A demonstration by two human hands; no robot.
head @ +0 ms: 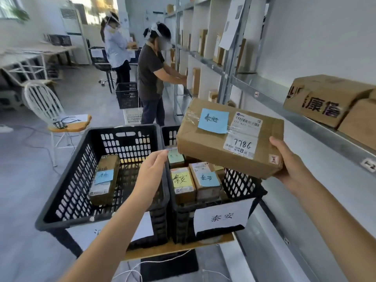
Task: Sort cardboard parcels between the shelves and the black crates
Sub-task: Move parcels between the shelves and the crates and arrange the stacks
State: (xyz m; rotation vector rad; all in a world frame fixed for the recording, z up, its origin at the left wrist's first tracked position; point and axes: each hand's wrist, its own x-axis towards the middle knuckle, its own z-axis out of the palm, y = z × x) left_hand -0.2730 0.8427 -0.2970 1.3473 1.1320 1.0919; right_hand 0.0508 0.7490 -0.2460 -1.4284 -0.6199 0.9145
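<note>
Right hand (293,161) grips near right corner of cardboard parcel (230,137), held above right crate (240,184). Parcel long axis runs left-right, label face up, tilted toward camera. Left hand (151,176) empty, fingers loosely extended, above wall between right crate and left crate (71,180).

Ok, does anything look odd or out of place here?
Nothing damaged or spilled. The held parcel is tilted, carried only by the right hand over the right crate; the left hand is empty.

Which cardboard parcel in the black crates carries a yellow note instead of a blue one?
The upright cardboard parcel in the right black crate, nearest its left wall. The parcel beside it and the one in the left crate have blue notes.
</note>
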